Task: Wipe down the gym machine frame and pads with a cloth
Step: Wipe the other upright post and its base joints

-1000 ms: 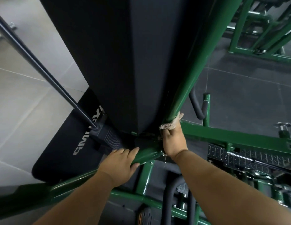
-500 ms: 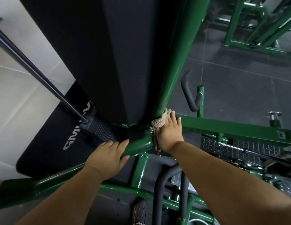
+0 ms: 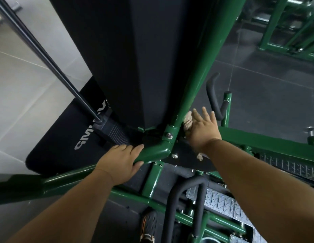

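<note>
Right hand (image 3: pixel 202 128) slid rightward, fingers flat pressing cloth (image 3: pixel 187 120) to frame (image 3: pixel 196 81); left hand (image 3: pixel 120 161) grips tube; handle (image 3: pixel 211 95) beside.

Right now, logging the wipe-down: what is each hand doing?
Left hand: grips the green frame tube.
Right hand: fingers straight, pressing the cloth against the frame.

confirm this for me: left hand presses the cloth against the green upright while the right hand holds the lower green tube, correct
Not quite: the hands are swapped. In the head view the right hand presses the cloth against the green upright, fingers straight, while the left hand holds the lower green tube.
</note>
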Motion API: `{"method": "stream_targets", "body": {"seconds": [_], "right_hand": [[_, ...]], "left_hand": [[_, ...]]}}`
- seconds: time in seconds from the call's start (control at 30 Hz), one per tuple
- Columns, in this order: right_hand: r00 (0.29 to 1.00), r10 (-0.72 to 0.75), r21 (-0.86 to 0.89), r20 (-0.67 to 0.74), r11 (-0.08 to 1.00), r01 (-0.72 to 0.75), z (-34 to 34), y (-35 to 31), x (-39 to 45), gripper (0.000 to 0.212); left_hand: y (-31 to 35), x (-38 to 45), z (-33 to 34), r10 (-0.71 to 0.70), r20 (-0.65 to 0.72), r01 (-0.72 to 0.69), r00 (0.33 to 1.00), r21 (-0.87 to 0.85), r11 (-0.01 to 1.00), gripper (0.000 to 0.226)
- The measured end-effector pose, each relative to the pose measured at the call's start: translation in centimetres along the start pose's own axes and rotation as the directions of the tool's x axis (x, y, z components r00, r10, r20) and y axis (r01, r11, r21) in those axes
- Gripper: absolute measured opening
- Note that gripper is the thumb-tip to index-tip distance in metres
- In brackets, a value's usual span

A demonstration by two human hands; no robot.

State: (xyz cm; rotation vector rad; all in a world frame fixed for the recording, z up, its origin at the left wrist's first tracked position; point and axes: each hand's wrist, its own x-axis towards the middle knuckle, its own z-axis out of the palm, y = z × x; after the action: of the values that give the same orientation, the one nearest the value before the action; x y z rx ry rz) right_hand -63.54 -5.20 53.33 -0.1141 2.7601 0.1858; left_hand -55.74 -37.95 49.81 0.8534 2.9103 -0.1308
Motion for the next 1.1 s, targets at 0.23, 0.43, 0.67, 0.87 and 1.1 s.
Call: {"method": "stream_targets", "body": {"seconds": [0.23, 0.43, 0.67, 0.87, 1.1], "right_hand": [[0.982, -0.190, -0.305, 0.020, 0.934, 0.187, 2.4, 0.6, -1.9, 0.084], [0.993, -0.119, -0.350, -0.014, 0.931, 0.107, 2.4, 4.4, -3.7, 0.081], [0.999, 0.025, -0.282, -0.025, 0.959, -0.031, 2.4, 5.9, -5.6, 0.079], [0.998, 0.061, -0.298, -0.024, 0.952, -0.065, 1.7, 7.2, -7.0, 0.074], [0.980, 0.196, -0.257, 0.022, 0.949, -0.184, 1.3, 10.4, -9.8, 0.083]], "left_hand": [[0.1, 0.0, -0.1, 0.011, -0.023, -0.011, 1.000, 0.011, 1.000, 0.067], [0.2, 0.0, -0.4, -0.005, 0.039, 0.002, 0.999, 0.064, 0.998, 0.075], [2.1, 0.6, -2.3, -0.011, 0.088, 0.004, 0.996, 0.073, 0.997, 0.077], [5.4, 3.6, -2.5, -0.105, 0.188, 0.125, 0.977, -0.093, 0.988, 0.076], [6.6, 3.8, -3.0, -0.220, 0.286, 0.216, 0.933, 0.046, 0.975, 0.073]]}}
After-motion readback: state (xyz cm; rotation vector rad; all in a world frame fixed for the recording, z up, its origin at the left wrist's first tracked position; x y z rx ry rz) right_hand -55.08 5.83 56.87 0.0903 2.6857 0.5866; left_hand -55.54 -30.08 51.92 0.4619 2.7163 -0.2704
